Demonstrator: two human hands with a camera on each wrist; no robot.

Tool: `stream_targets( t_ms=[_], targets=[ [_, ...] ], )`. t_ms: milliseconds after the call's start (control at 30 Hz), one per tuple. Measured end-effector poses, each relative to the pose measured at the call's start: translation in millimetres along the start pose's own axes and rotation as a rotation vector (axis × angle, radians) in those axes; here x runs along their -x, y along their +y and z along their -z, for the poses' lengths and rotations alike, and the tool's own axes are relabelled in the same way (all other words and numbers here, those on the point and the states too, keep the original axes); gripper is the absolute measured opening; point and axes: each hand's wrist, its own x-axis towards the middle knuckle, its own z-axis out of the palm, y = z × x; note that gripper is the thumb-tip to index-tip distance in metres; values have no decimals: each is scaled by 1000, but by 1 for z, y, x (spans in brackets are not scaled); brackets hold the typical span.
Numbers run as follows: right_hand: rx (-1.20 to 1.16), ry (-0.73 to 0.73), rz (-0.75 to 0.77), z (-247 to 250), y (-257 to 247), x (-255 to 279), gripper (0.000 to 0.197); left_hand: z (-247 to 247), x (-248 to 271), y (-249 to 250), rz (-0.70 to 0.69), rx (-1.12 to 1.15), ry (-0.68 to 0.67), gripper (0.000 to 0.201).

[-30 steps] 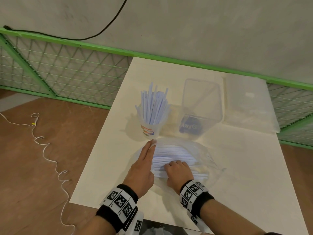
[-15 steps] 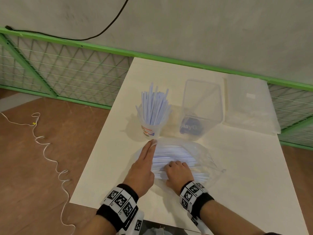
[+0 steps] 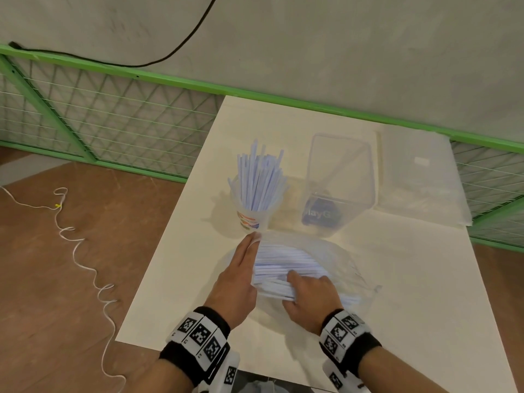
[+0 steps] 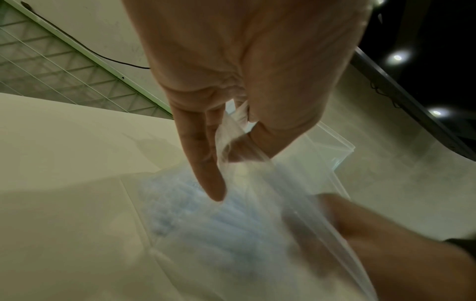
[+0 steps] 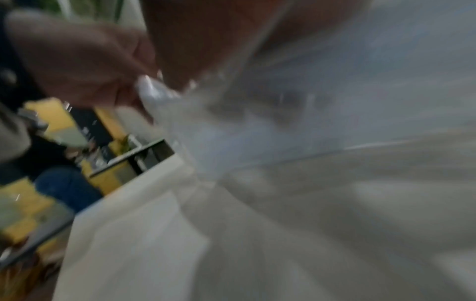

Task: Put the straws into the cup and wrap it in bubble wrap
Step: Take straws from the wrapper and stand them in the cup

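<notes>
Partly done: cup (image 3: pixel 253 214) holds many straws; left hand (image 3: pixel 236 282) pinches the bag (image 3: pixel 337 259) edge, right hand (image 3: pixel 309 299) curls around loose straws (image 3: pixel 283 265); bubble wrap (image 3: pixel 419 180) untouched.

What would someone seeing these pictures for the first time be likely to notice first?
Probably the cup near the middle of the white table, bristling with upright pale blue straws. Next, both hands just in front of it: the left hand pinches the edge of a clear bag of more straws, and the right hand curls over that bundle. A clear box stands right of the cup.
</notes>
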Motion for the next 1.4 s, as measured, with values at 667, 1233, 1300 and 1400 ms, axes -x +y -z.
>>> stream_targets(
  t_ms=[667,1233,1300,1400],
  targets=[
    [-890,232,-192,53,0,11,27,4,-10,-5,-11,16,37,96],
    [-747,465,17,226,-27,-125,12,8,-8,-2,9,54,5,93],
    [-644,393,-4,210,-27,-137,30,8,-8,-2,-2,51,7,93],
    [-641,526,33,192,-21,-144,74,8,-9,-3,0,48,6,92]
  ],
)
